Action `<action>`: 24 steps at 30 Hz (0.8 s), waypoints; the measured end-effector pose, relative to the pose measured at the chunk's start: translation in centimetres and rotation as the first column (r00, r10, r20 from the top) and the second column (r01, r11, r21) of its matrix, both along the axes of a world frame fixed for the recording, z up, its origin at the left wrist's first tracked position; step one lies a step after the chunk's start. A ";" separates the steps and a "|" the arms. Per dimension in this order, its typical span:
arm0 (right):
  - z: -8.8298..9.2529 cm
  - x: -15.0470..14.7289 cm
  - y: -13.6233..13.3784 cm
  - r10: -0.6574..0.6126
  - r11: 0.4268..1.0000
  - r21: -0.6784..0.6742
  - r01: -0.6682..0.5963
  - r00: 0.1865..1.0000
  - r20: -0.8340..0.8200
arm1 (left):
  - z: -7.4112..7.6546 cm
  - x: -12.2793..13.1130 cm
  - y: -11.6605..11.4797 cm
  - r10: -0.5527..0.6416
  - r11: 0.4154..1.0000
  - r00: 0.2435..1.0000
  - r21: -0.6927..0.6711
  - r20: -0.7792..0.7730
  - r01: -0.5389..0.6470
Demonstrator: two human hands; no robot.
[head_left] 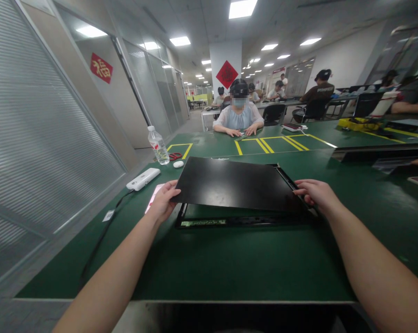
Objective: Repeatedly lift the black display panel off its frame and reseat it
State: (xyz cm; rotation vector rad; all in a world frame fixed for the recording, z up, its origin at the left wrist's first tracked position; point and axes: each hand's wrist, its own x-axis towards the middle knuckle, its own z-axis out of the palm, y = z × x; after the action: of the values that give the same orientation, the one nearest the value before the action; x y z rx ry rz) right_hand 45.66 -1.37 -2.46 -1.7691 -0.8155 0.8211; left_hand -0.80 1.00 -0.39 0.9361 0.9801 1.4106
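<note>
A thin flat black panel [233, 182] is tilted over a black rectangular frame [261, 221] on the green table. The panel's left side is raised and its right side rests low, near the frame's right rail. My left hand [165, 201] pinches the panel's left edge, thumb on top. My right hand [315, 193] is closed with bent fingers at the frame's right rail; whether it also touches the panel, I cannot tell. A green circuit strip [204, 223] shows along the frame's front rail. The panel hides most of the frame's far side.
Left on the green table [243, 263] are a white device [143, 179] with a black cable, a pink phone [152, 198], a white earbud case [178, 164], red-handled scissors [175, 157] and a water bottle [158, 145]. A person [239, 113] sits opposite. Dark panels [361, 155] lie right.
</note>
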 end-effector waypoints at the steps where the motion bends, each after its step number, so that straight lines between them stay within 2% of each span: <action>1: 0.0 0.1 0.0 -0.001 1.000 0.001 0.001 1.000 0.003 | -0.1 0.0 0.0 -0.003 1.000 1.000 0.002 -0.004 0.003; 15: 0.0 0.6 0.0 -0.037 0.999 -0.004 0.038 0.997 0.073 | -1.2 0.3 0.1 -0.047 0.999 0.998 -0.022 -0.041 0.046; 24: -0.7 1.1 0.3 -0.029 0.999 -0.019 0.032 0.989 0.146 | -1.7 0.6 0.1 -0.055 0.997 0.998 -0.052 -0.036 0.053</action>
State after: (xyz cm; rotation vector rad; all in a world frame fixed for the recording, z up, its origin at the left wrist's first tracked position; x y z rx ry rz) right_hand 46.74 -1.09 -3.20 -1.8724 -0.8756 0.6890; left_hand -0.18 1.07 -2.04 0.9471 1.0072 1.3213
